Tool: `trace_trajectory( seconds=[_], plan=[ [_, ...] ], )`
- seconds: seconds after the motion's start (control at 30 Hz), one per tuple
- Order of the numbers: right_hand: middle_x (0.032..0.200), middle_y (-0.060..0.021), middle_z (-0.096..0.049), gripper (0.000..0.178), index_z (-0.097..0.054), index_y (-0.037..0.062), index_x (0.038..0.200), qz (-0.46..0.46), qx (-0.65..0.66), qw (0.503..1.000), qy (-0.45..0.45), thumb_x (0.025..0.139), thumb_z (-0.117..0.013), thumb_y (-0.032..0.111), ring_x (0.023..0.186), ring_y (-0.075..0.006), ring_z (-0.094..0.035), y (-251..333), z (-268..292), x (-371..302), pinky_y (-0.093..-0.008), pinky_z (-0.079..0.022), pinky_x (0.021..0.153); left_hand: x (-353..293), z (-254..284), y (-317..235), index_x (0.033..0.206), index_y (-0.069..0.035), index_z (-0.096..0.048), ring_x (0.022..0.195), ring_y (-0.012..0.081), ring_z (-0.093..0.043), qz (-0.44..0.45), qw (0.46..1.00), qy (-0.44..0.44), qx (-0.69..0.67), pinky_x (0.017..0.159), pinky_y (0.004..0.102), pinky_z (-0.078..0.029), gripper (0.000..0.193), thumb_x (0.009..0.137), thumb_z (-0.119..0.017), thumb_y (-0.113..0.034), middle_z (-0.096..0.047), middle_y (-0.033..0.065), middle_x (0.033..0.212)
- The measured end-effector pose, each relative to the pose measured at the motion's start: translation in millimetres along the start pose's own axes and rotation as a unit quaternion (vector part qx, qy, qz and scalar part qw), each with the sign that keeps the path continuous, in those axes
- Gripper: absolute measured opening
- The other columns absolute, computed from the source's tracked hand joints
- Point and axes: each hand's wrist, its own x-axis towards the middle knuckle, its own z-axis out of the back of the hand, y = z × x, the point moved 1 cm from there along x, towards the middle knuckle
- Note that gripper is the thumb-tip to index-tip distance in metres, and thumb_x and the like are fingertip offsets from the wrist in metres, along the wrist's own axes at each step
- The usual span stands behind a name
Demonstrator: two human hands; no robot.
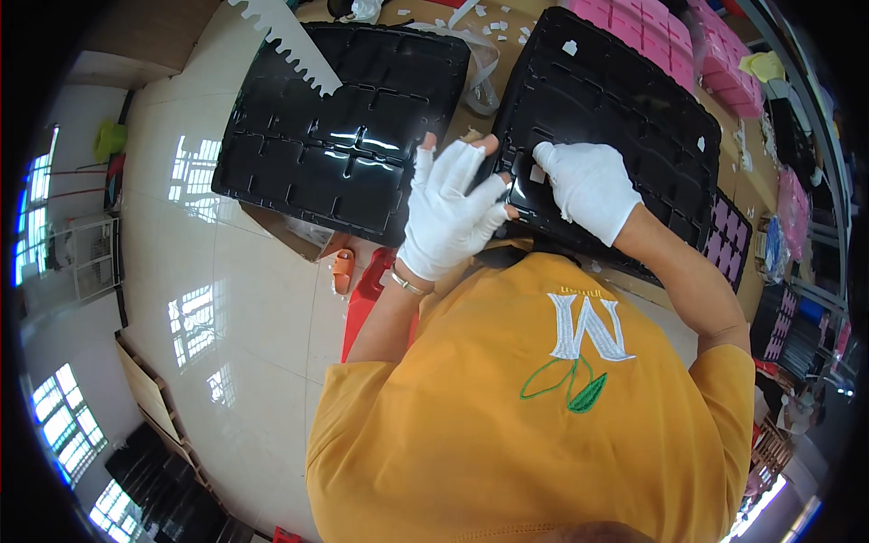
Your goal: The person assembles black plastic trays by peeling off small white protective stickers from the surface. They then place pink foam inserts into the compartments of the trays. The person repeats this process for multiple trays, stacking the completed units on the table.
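Note:
Two wide black plastic trays with moulded ridges lie side by side, a left tray (299, 149) and a right tray (625, 113). My left hand (450, 213), in a white glove with bare fingertips, is spread open with nothing in it, above the gap between them. Over the near left part of the right tray, my right hand (593, 185), also gloved in white, has its fingers curled in. What they hold, if anything, is hidden. A small white piece (538, 174) shows beside its fingertips. Across the left tray's far edge lies a white strip with a notched edge (294, 50).
Pink moulded trays (643, 32) are stacked at the far right. White scraps (493, 27) and a clear plastic band (482, 77) lie on the brown work surface. Below the left tray are a cardboard box (294, 231), an orange slipper (342, 271) and a red stool (362, 303).

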Motion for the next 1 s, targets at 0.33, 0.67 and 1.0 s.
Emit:
trace_trajectory(
  seconds=[0.33,0.67,1.0],
  plan=[
    [0.062,-0.0076,-0.054,0.005,-0.058,0.0084,0.087,0.059,0.173,0.972,-0.149,0.083,-0.061,0.011,0.056,-0.0245,-0.06,10.3,19.9,-75.7,-0.0333,-0.047,0.053,-21.8,10.4,26.4,0.11,-0.007,-0.066,0.114,0.0327,-0.059,0.072,0.995,-0.061,0.009,0.109,0.0532,-0.033,0.027,0.089,-0.066,-0.023,-0.059,0.0155,0.127],
    [0.09,-0.0082,-0.067,0.025,-0.06,0.0028,0.113,-0.053,0.273,0.94,-0.2,0.089,-0.054,0.0,0.072,-0.0146,-0.064,-58.7,37.8,98.4,-0.0291,-0.051,0.061,42.0,0.1,54.0,0.113,-0.006,-0.064,0.114,0.0342,-0.057,0.041,0.995,-0.082,0.033,0.105,0.049,-0.039,0.029,0.085,-0.066,-0.007,-0.061,0.0145,0.123],
    [0.091,-0.0157,-0.065,0.021,-0.067,0.0054,0.092,-0.094,0.136,0.98,-0.111,0.082,-0.05,0.013,0.087,-0.0352,-0.062,-156.5,12.1,112.4,-0.0415,-0.05,0.079,153.2,-54.4,57.2,0.109,-0.015,-0.068,0.112,0.0317,-0.055,-0.106,0.989,0.025,0.102,0.09,0.0444,-0.044,0.039,0.074,-0.059,-0.001,-0.06,0.0104,0.118]
  ],
)
